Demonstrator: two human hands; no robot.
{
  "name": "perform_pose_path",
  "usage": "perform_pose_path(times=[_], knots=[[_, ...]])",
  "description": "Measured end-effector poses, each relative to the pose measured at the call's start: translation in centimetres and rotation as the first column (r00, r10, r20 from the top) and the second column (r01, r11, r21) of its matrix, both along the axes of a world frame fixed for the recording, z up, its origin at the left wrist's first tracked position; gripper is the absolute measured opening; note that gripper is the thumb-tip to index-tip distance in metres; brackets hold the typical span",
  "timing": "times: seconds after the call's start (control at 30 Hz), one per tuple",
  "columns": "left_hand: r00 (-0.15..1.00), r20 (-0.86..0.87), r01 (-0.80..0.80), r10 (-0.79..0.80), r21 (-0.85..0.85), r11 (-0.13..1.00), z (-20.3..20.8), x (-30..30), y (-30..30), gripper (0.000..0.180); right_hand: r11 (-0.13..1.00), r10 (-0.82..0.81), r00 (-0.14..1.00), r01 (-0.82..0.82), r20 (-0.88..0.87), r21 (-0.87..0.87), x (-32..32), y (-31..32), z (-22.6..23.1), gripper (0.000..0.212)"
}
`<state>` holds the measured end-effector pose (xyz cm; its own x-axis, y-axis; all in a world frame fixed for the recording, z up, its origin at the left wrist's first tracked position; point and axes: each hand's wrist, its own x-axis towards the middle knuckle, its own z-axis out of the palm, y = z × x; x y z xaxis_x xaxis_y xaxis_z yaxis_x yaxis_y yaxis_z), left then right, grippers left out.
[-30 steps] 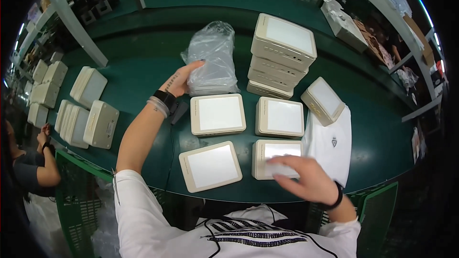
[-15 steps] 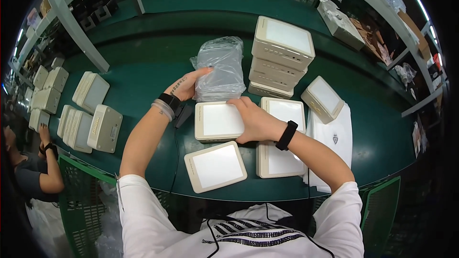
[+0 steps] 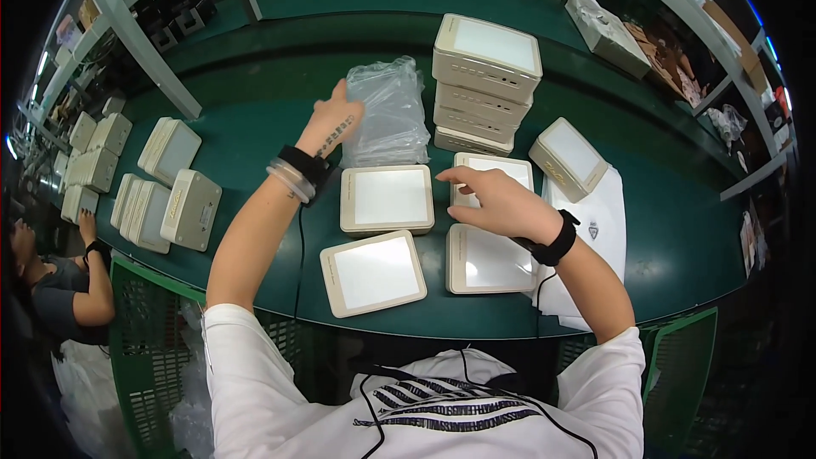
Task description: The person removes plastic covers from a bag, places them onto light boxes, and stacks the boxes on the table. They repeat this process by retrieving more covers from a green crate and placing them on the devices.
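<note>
My left hand (image 3: 334, 125) is at the left edge of a stack of clear plastic bags (image 3: 389, 119). One finger stretches forward and the others are partly hidden; I see nothing held in it. My right hand (image 3: 507, 204) hovers with fingers apart over two beige box-shaped devices with white top panels, a farther one (image 3: 517, 167) and a nearer one (image 3: 489, 268). Between my hands, another such device (image 3: 387, 197) lies flat below the bags, and a slightly turned one (image 3: 374, 274) lies nearer to me.
Several beige devices (image 3: 486, 68) stand stacked behind my right hand. One more (image 3: 568, 160) leans on a white cloth-like sheet (image 3: 595, 229). Other devices (image 3: 191, 210) stand at the left, near a co-worker's arm (image 3: 95, 280). Green crates (image 3: 157, 357) flank the table's near edge.
My right hand has let go of the middle device and moved right, its fingers now apart. My left hand has shifted from the top of the bags to their left edge.
</note>
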<state>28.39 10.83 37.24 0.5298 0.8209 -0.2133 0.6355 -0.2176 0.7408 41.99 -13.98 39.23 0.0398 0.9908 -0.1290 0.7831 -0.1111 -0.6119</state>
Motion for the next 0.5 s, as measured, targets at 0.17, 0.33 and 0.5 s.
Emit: perform_pose_path(times=[0.17,0.33,0.5], knots=[[0.931,-0.362,0.142,-0.052,0.227,0.964,2.6,4.1,-5.4,0.110,0.999,0.044,0.999,-0.044,0.001,0.007,-1.8,-2.4,0.6,0.049],[0.849,-0.528,0.141,-0.004,0.219,0.965,1.2,3.7,-4.9,0.115,0.986,0.111,0.994,-0.113,0.026,0.123,-2.6,-6.2,-0.3,0.050],[0.927,-0.368,0.020,0.070,0.236,0.971,2.1,1.1,-3.2,0.104,0.978,0.133,0.990,-0.139,0.049,0.155,-0.7,-9.3,-0.3,0.052]])
